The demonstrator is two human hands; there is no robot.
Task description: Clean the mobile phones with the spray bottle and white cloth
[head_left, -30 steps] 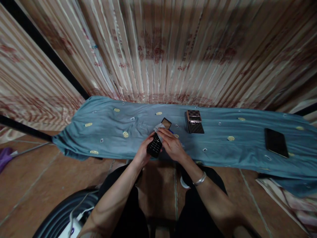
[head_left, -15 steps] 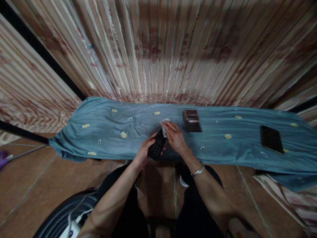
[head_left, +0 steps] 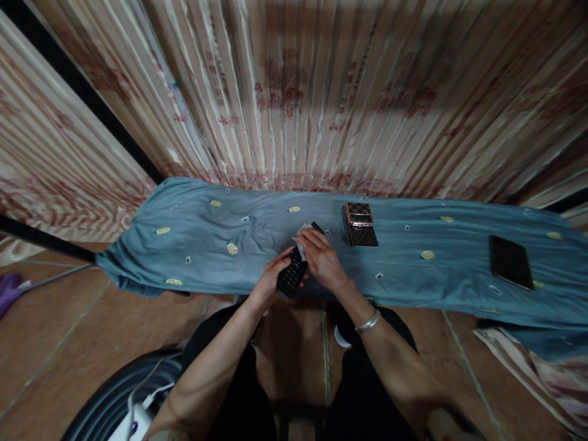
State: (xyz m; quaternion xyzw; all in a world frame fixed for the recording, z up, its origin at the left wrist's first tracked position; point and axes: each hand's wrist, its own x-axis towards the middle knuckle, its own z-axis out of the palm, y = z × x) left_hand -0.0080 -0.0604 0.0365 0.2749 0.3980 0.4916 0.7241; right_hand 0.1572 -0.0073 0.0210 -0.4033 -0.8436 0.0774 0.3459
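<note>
1. The left hand (head_left: 271, 278) grips a black keypad phone (head_left: 293, 274) from below, holding it just above the near edge of the tabletop (head_left: 206, 245), which is covered by a blue cloth.
2. The right hand (head_left: 324, 260) is closed on a small white wipe (head_left: 301, 236), pressed against the phone's upper end.
3. A dark boxy case (head_left: 359, 224) lies on the cloth just right of the hands.
4. A black flat phone (head_left: 511, 262) lies well apart, far right.
5. A striped curtain (head_left: 294, 92) hangs behind.
</note>
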